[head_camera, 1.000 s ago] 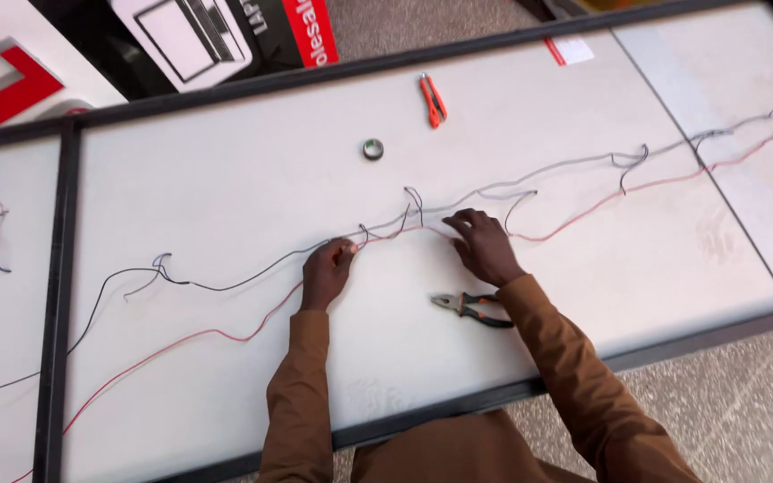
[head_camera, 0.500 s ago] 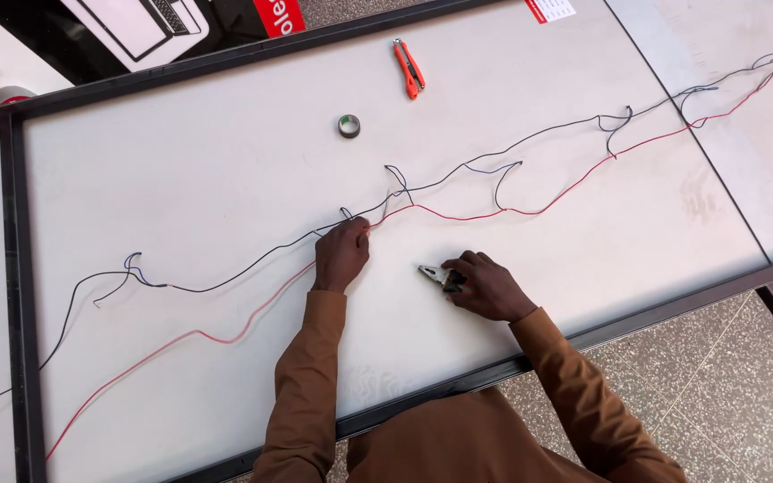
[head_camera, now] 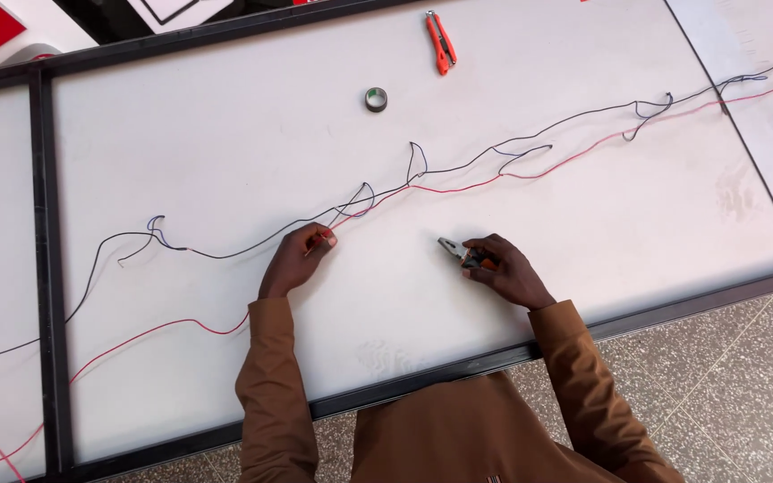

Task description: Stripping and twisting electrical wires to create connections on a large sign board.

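Thin red wire (head_camera: 458, 189), kinked, pinched by left hand (head_camera: 294, 260).

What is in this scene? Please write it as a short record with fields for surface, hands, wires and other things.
surface: white panel in a dark frame
left hand: pinches the red wire where it meets the black wire
right hand: holds pliers, jaws pointing left
other things: roll of tape, orange cutter, both lying far from the hands
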